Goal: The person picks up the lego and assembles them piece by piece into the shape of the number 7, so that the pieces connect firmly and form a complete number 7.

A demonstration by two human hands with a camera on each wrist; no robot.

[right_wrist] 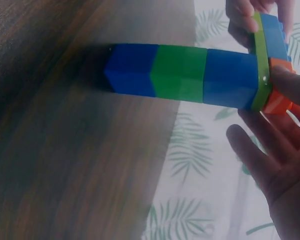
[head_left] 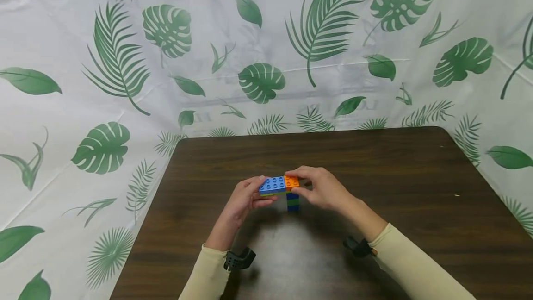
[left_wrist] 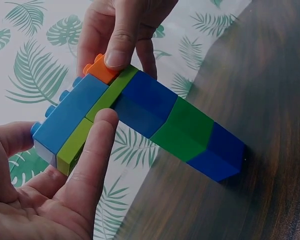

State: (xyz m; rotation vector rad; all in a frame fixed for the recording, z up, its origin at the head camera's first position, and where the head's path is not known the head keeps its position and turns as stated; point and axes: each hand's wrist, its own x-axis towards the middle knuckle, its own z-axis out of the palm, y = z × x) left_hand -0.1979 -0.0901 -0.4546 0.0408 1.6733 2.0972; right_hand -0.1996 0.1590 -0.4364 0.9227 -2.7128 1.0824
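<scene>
A column of blue, green and blue bricks stands on the table, its green brick between the upper blue brick and the lower blue brick. Across its top lies a thin lime-green layer, jutting out to the left. A long light-blue brick and a small orange brick sit side by side on that layer. My left hand pinches the overhanging light-blue end, one finger against the lime layer. With thumb and fingers, my right hand grips the orange brick above the column.
The dark wooden table spreads around the column. Behind it hangs a white sheet printed with green leaves. Black straps with a device sit at both wrists. A small pale speck lies at the right.
</scene>
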